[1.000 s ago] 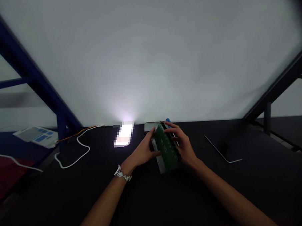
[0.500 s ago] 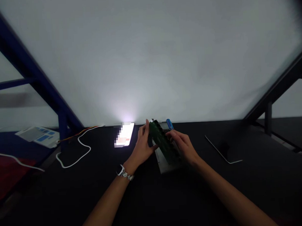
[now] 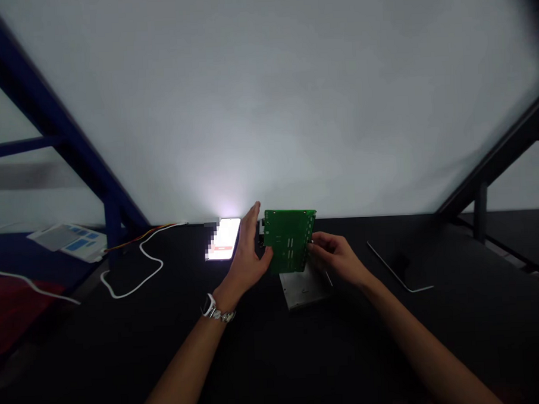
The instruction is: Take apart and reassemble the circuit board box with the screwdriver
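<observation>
Green circuit board (image 3: pixel 291 241), held upright; (its markings too small).

Beyond your grip, you face a grey wall (image 3: pixel 336 104), with a glow (image 3: pixel 227 201) low to the left. A black table (image 3: pixel 267 363) spreads beneath your grip, between a blue beam (image 3: pixel 63 130) far left and a dark beam (image 3: pixel 495 151) far right.
</observation>
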A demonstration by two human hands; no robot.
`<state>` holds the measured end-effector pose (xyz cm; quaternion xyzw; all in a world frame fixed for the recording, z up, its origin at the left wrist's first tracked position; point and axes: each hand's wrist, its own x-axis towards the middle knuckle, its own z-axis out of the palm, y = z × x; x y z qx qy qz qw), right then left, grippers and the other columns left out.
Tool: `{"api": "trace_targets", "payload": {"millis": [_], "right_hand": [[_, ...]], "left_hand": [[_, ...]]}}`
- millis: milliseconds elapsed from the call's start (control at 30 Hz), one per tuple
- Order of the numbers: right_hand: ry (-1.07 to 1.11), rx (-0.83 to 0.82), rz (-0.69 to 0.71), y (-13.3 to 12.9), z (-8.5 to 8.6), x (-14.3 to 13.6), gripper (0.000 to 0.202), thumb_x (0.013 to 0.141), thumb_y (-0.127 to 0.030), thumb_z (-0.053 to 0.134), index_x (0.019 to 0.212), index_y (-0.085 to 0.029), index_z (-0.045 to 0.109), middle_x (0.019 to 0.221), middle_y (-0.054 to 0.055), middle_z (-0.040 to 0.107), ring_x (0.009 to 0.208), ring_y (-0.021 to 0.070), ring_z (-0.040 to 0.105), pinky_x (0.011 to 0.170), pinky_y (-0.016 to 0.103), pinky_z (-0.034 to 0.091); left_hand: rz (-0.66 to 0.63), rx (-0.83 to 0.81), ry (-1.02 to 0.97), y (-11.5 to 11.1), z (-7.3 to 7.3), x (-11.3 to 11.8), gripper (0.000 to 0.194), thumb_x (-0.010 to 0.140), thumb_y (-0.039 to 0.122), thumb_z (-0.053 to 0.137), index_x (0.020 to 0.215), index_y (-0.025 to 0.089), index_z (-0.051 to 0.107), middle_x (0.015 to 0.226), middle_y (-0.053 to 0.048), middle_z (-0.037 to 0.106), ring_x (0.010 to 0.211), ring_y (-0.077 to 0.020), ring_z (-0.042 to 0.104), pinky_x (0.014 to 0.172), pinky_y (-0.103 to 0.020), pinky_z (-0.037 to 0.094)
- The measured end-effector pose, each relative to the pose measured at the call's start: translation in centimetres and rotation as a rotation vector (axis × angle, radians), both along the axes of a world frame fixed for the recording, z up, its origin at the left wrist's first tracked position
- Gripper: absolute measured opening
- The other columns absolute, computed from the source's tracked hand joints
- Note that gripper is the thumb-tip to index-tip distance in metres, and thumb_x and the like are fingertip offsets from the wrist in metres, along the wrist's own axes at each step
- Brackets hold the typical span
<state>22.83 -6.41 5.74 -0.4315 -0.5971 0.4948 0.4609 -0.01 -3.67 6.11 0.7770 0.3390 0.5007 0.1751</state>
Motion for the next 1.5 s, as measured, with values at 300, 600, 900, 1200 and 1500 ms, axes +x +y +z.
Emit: {"api": "trace_targets", "payload": {"millis": [300, 600, 900, 1200, 1500], "right_hand": [[0.191, -0.106, 0.093, -0.2, -0.5, 0.0, 0.029, 0.085, -0.033, 0.066, 0.111, -0.022, 0.061, 0.084, 0.001, 0.065, 0.072, 0.0134, 0.062, 0.064, 0.027, 0.05], [0.259, -0.156, 0.219, -0.3, -1.7, -2.9, 0.036, 0.079, -0.037, 0.071, 0.102, -0.026, 0.045, 0.093, 0.0, 0.067, 0.072, 0.0154, 0.068, 0.069, 0.033, 0.054], [0.198, -0.105, 0.175, 0.0, -1.5, -2.3, 0.043, 0.075, -0.031, 0.075, 0.107, -0.026, 0.047, 0.086, 0.0, 0.065, 0.068, 0.014, 0.064, 0.061, 0.029, 0.056], [0.107, -0.063, 0.006, 1.0, -0.8, 0.6, 0.042, 0.073, -0.036, 0.077, 0.095, -0.023, 0.044, 0.071, -0.006, 0.053, 0.055, 0.0095, 0.052, 0.041, 0.021, 0.049], [0.129, 0.072, -0.03, 0.1, 0.1, -1.1, 0.036, 0.076, -0.038, 0.075, 0.104, -0.023, 0.06, 0.082, 0.0, 0.057, 0.065, 0.0113, 0.054, 0.043, 0.02, 0.048]], "left_hand": [[0.02, 0.039, -0.104, -0.3, 0.6, 0.2, 0.056, 0.091, 0.026, 0.056, 0.143, 0.033, 0.036, 0.15, -0.006, 0.035, 0.138, -0.0287, 0.034, 0.108, -0.049, 0.041], [0.054, -0.179, -0.198, -0.9, -1.6, 2.7, 0.068, 0.083, 0.041, 0.068, 0.141, 0.029, 0.035, 0.141, -0.012, 0.041, 0.129, -0.0296, 0.043, 0.1, -0.046, 0.047], [0.026, -0.359, -0.217, -0.9, -2.1, 3.3, 0.062, 0.079, 0.048, 0.07, 0.131, 0.023, 0.049, 0.13, -0.013, 0.051, 0.119, -0.0295, 0.052, 0.095, -0.047, 0.048], [0.0, -0.693, -0.346, 0.6, -1.5, 1.3, 0.043, 0.087, 0.055, 0.056, 0.102, 0.017, 0.07, 0.093, -0.009, 0.07, 0.082, -0.0219, 0.065, 0.077, -0.038, 0.053], [-0.321, -0.886, -0.332, -0.6, -1.5, 2.2, 0.053, 0.09, 0.061, 0.046, 0.119, 0.021, 0.066, 0.112, -0.01, 0.069, 0.098, -0.0255, 0.065, 0.084, -0.042, 0.053]]}}
